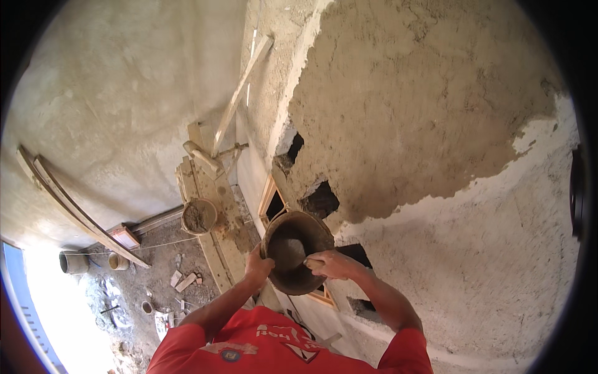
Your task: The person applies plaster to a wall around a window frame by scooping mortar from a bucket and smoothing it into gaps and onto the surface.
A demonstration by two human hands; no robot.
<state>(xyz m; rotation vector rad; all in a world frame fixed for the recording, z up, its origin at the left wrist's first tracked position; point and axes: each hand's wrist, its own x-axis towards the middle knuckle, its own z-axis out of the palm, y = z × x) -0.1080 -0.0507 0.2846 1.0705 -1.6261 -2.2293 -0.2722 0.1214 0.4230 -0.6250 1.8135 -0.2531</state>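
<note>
A round, mortar-smeared bucket (274, 277) is held up in front of my chest, close to the wall. My left hand (258, 264) is closed on the bucket's left rim. Over the right side of the opening, my right hand (335, 265) grips the handle of a trowel (290, 253); its greyish blade reaches down inside the bucket. How much mortar lies in the bottom is hard to make out. Beyond the bucket, a broad patch of wet brown plaster (405, 112) covers the wall, with paler rough wall (473, 262) below and to the right.
Jagged dark holes (321, 199) and a wooden frame (270, 196) break the wall near the bucket. Scaffold planks (215, 255) on the left carry a second bucket (199, 216) of mortar. A long board (243, 93) leans on the wall. Rubble and containers (75, 263) lie below.
</note>
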